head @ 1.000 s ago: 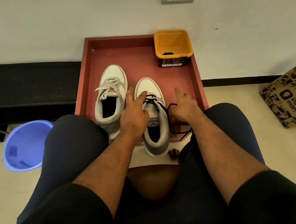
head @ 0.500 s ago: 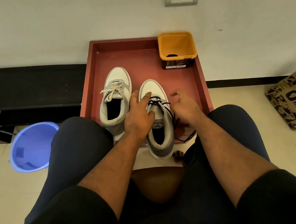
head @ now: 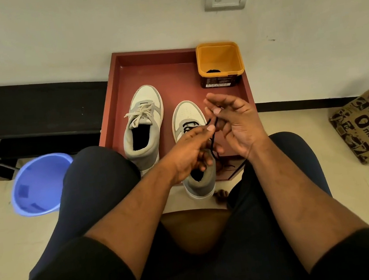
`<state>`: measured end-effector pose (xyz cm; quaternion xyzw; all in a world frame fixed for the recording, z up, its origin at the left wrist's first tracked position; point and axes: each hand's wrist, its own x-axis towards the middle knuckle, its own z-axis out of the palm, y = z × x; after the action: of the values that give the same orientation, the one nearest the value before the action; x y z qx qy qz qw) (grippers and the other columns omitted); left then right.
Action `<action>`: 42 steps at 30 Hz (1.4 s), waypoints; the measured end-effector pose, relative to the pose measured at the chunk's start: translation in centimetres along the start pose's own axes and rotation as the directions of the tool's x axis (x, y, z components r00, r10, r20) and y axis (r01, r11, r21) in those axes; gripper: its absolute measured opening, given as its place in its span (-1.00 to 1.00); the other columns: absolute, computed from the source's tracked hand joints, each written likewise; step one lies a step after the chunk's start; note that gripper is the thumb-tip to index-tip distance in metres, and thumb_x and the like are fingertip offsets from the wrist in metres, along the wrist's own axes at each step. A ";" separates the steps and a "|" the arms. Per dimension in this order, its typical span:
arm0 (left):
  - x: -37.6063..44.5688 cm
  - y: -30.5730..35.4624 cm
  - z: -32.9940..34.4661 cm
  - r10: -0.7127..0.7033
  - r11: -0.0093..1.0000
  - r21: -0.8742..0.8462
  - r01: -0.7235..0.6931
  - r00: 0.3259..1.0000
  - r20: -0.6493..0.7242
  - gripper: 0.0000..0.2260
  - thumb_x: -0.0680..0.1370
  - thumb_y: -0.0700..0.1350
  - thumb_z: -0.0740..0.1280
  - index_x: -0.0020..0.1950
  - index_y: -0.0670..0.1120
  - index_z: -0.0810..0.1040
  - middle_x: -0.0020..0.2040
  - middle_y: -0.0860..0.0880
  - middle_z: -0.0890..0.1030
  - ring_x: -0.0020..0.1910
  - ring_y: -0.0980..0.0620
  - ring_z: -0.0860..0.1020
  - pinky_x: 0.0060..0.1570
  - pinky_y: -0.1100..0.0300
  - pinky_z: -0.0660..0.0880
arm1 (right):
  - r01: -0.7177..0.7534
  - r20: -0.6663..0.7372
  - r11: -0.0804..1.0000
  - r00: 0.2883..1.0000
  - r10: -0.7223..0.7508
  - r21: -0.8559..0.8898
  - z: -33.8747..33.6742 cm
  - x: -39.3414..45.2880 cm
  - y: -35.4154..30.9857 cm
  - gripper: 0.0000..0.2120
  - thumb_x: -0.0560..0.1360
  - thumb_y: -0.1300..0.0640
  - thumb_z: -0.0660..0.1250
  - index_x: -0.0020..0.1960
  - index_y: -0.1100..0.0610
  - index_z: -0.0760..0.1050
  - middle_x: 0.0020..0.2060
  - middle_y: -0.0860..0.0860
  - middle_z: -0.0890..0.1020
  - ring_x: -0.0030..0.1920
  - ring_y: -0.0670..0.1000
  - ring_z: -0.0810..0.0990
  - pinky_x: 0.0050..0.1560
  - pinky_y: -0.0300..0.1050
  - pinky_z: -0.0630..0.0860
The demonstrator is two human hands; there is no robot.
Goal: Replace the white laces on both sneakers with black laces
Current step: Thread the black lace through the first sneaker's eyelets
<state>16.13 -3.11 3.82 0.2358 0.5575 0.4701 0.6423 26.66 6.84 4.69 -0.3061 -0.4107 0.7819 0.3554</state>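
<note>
Indoors, a seated person is working over a pair of sneakers on a red tray [head: 136, 68] set against a wall.

Right sneaker [head: 187, 116]: white toe and grey collar, lying on the tray with its heel hanging over the near edge; a black lace [head: 213, 140] is running through its lower eyelets and trailing up toward the hands.

Left sneaker [head: 143, 119]: same white-and-grey make, sitting just beside the other and farther from the person, carrying a white lace [head: 139, 115] tied across its tongue.

Left hand [head: 190, 155]: hovering over the right sneaker's opening, thumb and forefinger pinching the black lace near its end, the other fingers curling under.

Right hand [head: 235, 121]: raised just beside the left, palm turned inward, fingers loosely bent; its fingertips are meeting the lace's end, though whether they are gripping it cannot be told.

Yellow tub [head: 220, 60]: standing in the tray's far right corner, something dark lying in its bottom.

Surroundings: a blue basin [head: 37, 185] is sitting on the floor at left, a printed paper bag [head: 367, 125] at right.
</note>
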 end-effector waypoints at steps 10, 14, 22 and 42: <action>-3.3 1.3 -4.3 0.469 0.855 0.429 -0.290 0.787 -0.401 -0.93 0.53 -0.23 0.40 -0.14 -0.11 0.65 -0.53 0.13 0.50 -0.53 0.24 0.41 -0.42 0.44 0.36 | -0.140 -0.169 0.885 0.983 0.071 -0.445 -1.8 1.1 -0.6 -0.65 0.53 0.42 0.20 0.13 0.09 0.59 0.10 0.13 0.64 -0.08 0.04 0.70 -0.04 -0.02 0.64; -2.8 1.3 -3.6 0.486 0.831 0.484 -0.274 0.781 -0.392 -0.92 0.52 -0.21 0.41 -0.16 -0.07 0.65 -0.50 0.15 0.55 -0.49 0.25 0.47 -0.36 0.43 0.40 | 0.051 0.165 0.610 0.977 0.133 -0.791 -0.5 -0.3 0.1 -0.52 0.47 0.40 0.30 0.28 -0.02 0.53 0.26 -0.14 0.49 -0.20 -0.10 0.65 -0.23 -0.12 0.62; -4.1 1.5 -3.6 0.458 0.839 0.453 -0.303 0.842 -0.285 -0.88 0.52 -0.24 0.41 0.05 -0.17 0.65 -0.26 -0.07 0.66 -0.30 0.19 0.61 -0.17 0.40 0.50 | 0.099 0.274 0.499 0.917 0.290 -0.861 -0.3 -0.5 1.1 -0.78 0.44 0.17 0.46 0.09 0.06 0.65 -0.15 -0.09 0.67 -0.13 -0.16 0.61 -0.02 -0.22 0.54; -3.0 0.3 -5.4 0.358 0.789 0.614 -0.020 0.828 -0.432 -0.95 0.49 -0.20 0.45 -0.08 -0.09 0.68 -0.32 0.11 0.59 -0.43 0.35 0.50 -0.35 0.55 0.37 | 0.072 0.033 0.459 0.995 -0.091 -0.886 -0.3 0.1 2.5 -0.87 0.47 -0.05 0.36 -0.21 -0.26 0.57 -0.19 -0.27 0.65 -0.09 -0.17 0.60 0.19 0.20 0.47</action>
<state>11.11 -6.81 4.15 0.3402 0.8007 0.3859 0.3071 26.09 6.00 2.41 -0.4333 -0.7670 0.4351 0.1860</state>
